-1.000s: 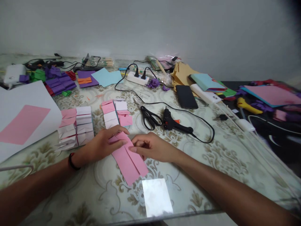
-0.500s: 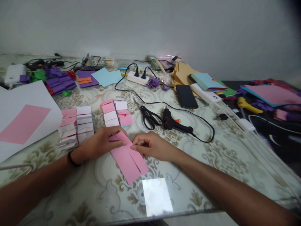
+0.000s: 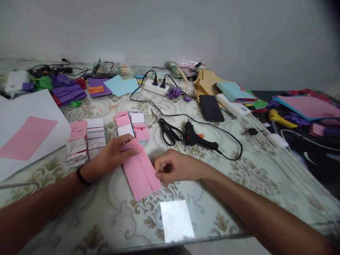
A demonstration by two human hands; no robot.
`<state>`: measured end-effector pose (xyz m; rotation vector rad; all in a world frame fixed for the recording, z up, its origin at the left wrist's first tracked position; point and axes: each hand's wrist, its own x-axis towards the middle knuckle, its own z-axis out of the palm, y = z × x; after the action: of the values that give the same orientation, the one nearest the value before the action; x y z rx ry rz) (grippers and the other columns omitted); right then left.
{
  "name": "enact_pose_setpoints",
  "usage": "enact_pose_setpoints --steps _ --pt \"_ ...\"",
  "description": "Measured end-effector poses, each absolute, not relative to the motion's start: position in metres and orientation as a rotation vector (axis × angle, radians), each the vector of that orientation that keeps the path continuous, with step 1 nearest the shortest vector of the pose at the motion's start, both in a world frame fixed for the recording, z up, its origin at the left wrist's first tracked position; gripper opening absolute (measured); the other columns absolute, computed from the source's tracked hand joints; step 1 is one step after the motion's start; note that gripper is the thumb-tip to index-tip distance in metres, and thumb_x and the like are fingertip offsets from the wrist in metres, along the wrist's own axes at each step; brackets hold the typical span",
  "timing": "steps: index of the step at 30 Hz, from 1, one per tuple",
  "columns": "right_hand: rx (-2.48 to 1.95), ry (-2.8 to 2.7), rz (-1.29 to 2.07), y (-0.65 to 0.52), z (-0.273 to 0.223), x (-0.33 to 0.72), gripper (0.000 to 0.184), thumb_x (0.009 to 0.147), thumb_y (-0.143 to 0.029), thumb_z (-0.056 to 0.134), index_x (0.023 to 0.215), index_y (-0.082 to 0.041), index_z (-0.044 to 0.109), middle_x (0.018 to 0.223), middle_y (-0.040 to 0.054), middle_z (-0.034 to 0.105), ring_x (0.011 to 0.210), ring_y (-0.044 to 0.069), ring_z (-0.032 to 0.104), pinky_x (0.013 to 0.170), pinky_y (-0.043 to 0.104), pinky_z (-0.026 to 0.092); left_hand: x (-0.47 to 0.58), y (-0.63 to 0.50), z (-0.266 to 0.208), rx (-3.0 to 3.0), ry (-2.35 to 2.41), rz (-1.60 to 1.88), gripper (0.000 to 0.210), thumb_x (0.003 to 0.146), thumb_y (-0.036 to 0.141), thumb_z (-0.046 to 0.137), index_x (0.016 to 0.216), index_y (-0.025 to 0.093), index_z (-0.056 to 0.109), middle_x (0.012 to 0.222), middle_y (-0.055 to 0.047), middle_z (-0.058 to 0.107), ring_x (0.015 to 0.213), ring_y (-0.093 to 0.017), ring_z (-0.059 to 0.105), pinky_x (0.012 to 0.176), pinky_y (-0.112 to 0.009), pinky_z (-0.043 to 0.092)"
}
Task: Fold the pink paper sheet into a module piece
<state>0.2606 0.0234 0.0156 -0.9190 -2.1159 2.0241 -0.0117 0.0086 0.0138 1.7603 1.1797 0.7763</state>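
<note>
A folded sheet of pink paper [image 3: 138, 173] slants between my two hands above the patterned table. My left hand [image 3: 113, 154] grips its upper left part, thumb on top and fingers hidden beneath. On the right edge, near the lower corner, my right hand [image 3: 176, 166] pinches the paper between thumb and curled fingers. A long fold edge runs down the right side of the sheet. Just beyond it lie folded pink and white paper pieces [image 3: 124, 124], and a second block of them [image 3: 95, 134] sits left, behind my left wrist.
Black scissors [image 3: 170, 132] and a black glue gun [image 3: 199, 138] with its cord lie ahead on the right. Farther back are a phone [image 3: 211, 108] and a power strip [image 3: 156, 87]. White paper [image 3: 60, 117] bearing a pink rectangle [image 3: 29, 138] lies left.
My right hand has slid down along the paper's right edge, away from my left hand. The sheet has turned slightly and its fold lies flatter.
</note>
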Motion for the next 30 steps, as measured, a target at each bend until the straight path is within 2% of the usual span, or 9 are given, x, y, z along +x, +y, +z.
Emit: enact_pose_setpoints --steps 6,12,15,18,21,25,27,30 --pt "-0.931 -2.124 2.108 0.0224 0.0153 0.2609 0.02 0.081 -0.032 0.073 0.078 -0.014 0.065 0.062 -0.0023 0.068 0.055 0.005 0.054 0.052 0.016 0.038 -0.0105 0.009 0.0139 1.743 1.204 0.792 0.033 0.096 0.047 0.071 0.086 0.015 0.066 0.078 0.003 0.057 0.073 -0.012 0.049 0.065 -0.024 0.037" --pt "-0.93 -2.176 2.048 0.0223 0.0153 0.2622 0.017 0.074 -0.027 0.075 0.078 -0.013 0.067 0.066 -0.0046 0.064 0.057 0.003 0.048 0.055 0.017 0.038 -0.0103 0.0083 0.0147 1.707 1.215 0.832 0.033 0.094 0.047 0.072 0.085 0.015 0.068 0.079 0.002 0.059 0.075 -0.012 0.051 0.066 -0.024 0.039" --pt "-0.87 -2.195 2.079 0.0242 0.0162 0.2637 0.016 0.075 -0.025 0.076 0.081 -0.013 0.069 0.068 -0.0042 0.066 0.058 0.003 0.05 0.056 0.016 0.04 -0.0102 0.0084 0.0145 1.67 1.223 0.865 0.033 0.093 0.047 0.072 0.085 0.015 0.068 0.078 0.002 0.059 0.074 -0.013 0.052 0.064 -0.023 0.039" --pt "-0.713 -2.179 2.158 0.028 0.0186 0.2656 0.024 0.085 -0.035 0.077 0.085 -0.012 0.069 0.069 -0.0022 0.067 0.06 0.005 0.058 0.058 0.017 0.045 -0.0093 0.0088 0.014 1.602 1.218 0.89 0.034 0.093 0.047 0.073 0.086 0.015 0.068 0.077 0.002 0.059 0.071 -0.012 0.051 0.061 -0.023 0.038" --pt "-0.594 -2.055 2.234 0.031 0.0205 0.2669 0.047 0.092 -0.058 0.073 0.092 -0.011 0.068 0.073 0.0017 0.07 0.063 0.007 0.063 0.06 0.018 0.049 -0.0086 0.0087 0.014 1.554 1.184 0.896 0.035 0.091 0.048 0.076 0.083 0.015 0.065 0.075 0.002 0.057 0.069 -0.011 0.05 0.06 -0.022 0.038" --pt "-0.622 -1.924 2.173 0.029 0.0189 0.2648 0.07 0.094 -0.082 0.056 0.082 -0.013 0.061 0.069 0.0037 0.068 0.058 0.007 0.061 0.058 0.02 0.051 -0.0098 0.009 0.0137 1.55 1.158 0.875 0.034 0.092 0.047 0.076 0.084 0.016 0.065 0.078 0.002 0.057 0.072 -0.011 0.05 0.063 -0.023 0.039" --pt "-0.724 -1.905 2.1 0.026 0.0174 0.2623 0.07 0.096 -0.082 0.053 0.078 -0.014 0.058 0.065 0.002 0.065 0.055 0.008 0.06 0.057 0.02 0.052 -0.0112 0.0096 0.0128 1.586 1.149 0.86 0.035 0.093 0.048 0.075 0.085 0.016 0.065 0.08 0.002 0.058 0.073 -0.012 0.052 0.065 -0.024 0.04" --pt "-0.862 -1.973 1.96 0.022 0.0154 0.2586 0.058 0.095 -0.069 0.067 0.078 -0.015 0.056 0.064 -0.0017 0.062 0.056 0.006 0.061 0.055 0.016 0.049 -0.013 0.0099 0.0114 1.724 1.136 0.794 0.035 0.095 0.049 0.074 0.088 0.016 0.068 0.085 0.0 0.065 0.081 -0.015 0.057 0.072 -0.026 0.044"
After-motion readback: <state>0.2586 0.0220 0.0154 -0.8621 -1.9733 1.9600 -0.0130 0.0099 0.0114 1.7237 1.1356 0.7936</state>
